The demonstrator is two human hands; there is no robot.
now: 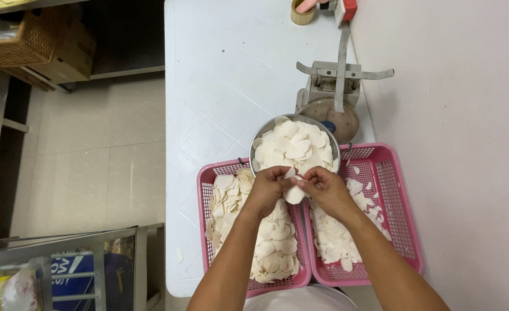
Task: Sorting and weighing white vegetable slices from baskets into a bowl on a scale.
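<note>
From the head view, a white desk (225, 86) carries two pink baskets at its near edge: the left basket (204, 190) heaped with pale round wafers, the right basket (401, 196) holding fewer. Behind them a metal bowl (254, 147) full of wafers sits before a weighing scale (332, 95); a tape roll (302, 12) lies at the far edge. Both forearms reach forward. The left hand (268, 187) and right hand (323, 185) meet, fingers pinched on a small stack of wafers (293, 193) above the gap between the baskets. Fingertips partly hide the stack.
</note>
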